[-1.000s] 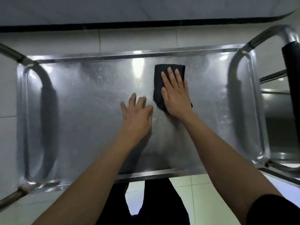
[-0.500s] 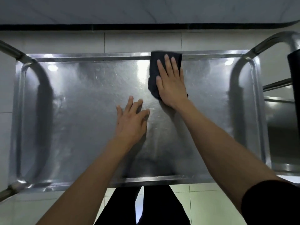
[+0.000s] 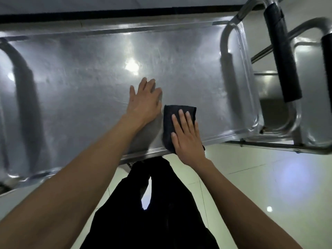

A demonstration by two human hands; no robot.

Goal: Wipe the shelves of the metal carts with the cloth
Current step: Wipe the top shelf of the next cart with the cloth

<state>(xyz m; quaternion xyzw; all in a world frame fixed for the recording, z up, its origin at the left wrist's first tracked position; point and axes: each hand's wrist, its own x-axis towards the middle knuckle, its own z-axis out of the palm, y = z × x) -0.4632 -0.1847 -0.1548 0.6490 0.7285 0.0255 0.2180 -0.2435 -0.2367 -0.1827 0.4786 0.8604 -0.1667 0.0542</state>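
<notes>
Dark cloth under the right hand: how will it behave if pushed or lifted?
Probably floppy: the dark cloth lies folded flat, and its near edge droops over the shelf rim. Likely slides easily on the glossy metal under the flat right hand. Looks light, so it may bunch if pushed without pressure.

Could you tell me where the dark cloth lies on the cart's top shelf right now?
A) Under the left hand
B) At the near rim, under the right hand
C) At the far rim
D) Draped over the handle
B: the right hand presses the cloth flat at the shelf's near rim, while the left hand rests on bare metal.
</notes>
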